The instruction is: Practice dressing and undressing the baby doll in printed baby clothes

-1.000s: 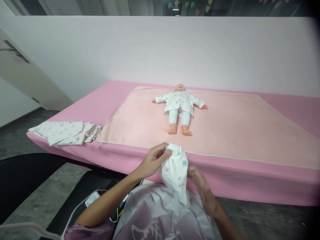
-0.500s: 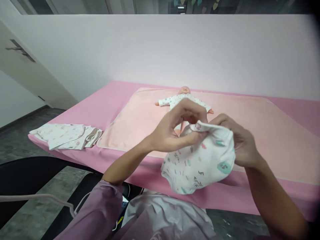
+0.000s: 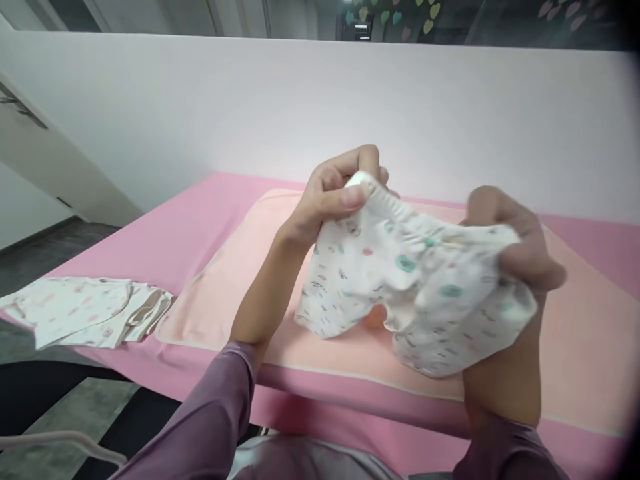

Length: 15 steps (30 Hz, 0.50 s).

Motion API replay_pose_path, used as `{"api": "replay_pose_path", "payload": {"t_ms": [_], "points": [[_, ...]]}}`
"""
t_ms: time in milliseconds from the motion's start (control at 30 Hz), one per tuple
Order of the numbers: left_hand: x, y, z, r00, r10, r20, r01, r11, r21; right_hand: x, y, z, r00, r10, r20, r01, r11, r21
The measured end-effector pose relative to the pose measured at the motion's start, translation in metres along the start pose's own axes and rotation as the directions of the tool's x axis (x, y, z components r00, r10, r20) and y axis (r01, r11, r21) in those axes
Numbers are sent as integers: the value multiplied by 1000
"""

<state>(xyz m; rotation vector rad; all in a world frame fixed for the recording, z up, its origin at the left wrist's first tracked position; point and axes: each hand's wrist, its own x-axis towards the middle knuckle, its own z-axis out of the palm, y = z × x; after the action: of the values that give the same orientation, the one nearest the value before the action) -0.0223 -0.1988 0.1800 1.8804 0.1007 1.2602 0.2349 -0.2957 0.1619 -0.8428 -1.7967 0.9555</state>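
Note:
White baby shorts (image 3: 360, 267) with small green, pink and black prints hang spread between my two hands, in the air over the peach blanket (image 3: 240, 267). My left hand (image 3: 335, 190) is closed on one end of the gathered waistband, thumb in front. At the other end, my right hand (image 3: 520, 240), somewhat blurred, grips the waistband. Both leg openings point down toward me. The baby doll seen earlier is hidden behind the shorts and hands; a small orange patch shows in the gap between the legs.
Folded white printed baby clothes (image 3: 80, 310) lie on the left corner of the pink-covered table (image 3: 185, 217). A white wall (image 3: 280, 107) runs behind the table. A black chair (image 3: 45, 393) and a pale cable (image 3: 65, 440) are at lower left.
The bunched shorts have been raised and stretched out sideways. My hands have moved apart, the left one up and leftward, the right one rightward. The doll has gone out of sight behind the cloth.

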Motion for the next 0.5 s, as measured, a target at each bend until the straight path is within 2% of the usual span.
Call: {"api": "replay_pose_path", "payload": {"t_ms": [33, 100, 167, 200, 233, 267, 300, 333, 400, 433, 467, 500], "points": [[1, -5, -8, 999, -18, 47, 17, 999, 31, 5, 3, -9, 994, 87, 59, -84, 996, -40], [4, -13, -24, 982, -99, 163, 80, 990, 117, 15, 9, -27, 944, 235, 231, -209, 969, -133], [9, -23, -36, 931, -239, 275, 173, 955, 242, 25, 18, -40, 871, 315, 378, -217, 935, -281], [11, -29, -40, 893, -310, 327, 214, 931, 296, 30, 23, -43, 861, 312, 401, -186, 928, -324], [14, -36, -42, 855, -363, 371, 243, 912, 332, 33, 28, -44, 882, 280, 378, -151, 929, -337], [16, -43, -43, 829, -390, 401, 260, 903, 342, 37, 33, -43, 924, 228, 306, -125, 939, -320], [17, -51, -43, 820, -394, 415, 270, 906, 326, 39, 39, -39, 969, 166, 184, -110, 954, -280], [19, -58, -41, 834, -374, 406, 273, 918, 286, 42, 45, -34, 993, 113, 27, -104, 969, -223], [20, -71, -35, 898, -311, 311, 269, 948, 169, 48, 58, -20, 967, 87, -238, -112, 989, -94], [20, -76, -30, 928, -287, 237, 266, 957, 114, 50, 66, -13, 955, 115, -273, -128, 991, -33], [20, -79, -26, 948, -274, 162, 265, 961, 74, 53, 73, -6, 961, 154, -229, -154, 988, 16], [20, -81, -22, 957, -273, 96, 269, 962, 53, 55, 80, 0, 973, 196, -126, -192, 980, 45]]}}
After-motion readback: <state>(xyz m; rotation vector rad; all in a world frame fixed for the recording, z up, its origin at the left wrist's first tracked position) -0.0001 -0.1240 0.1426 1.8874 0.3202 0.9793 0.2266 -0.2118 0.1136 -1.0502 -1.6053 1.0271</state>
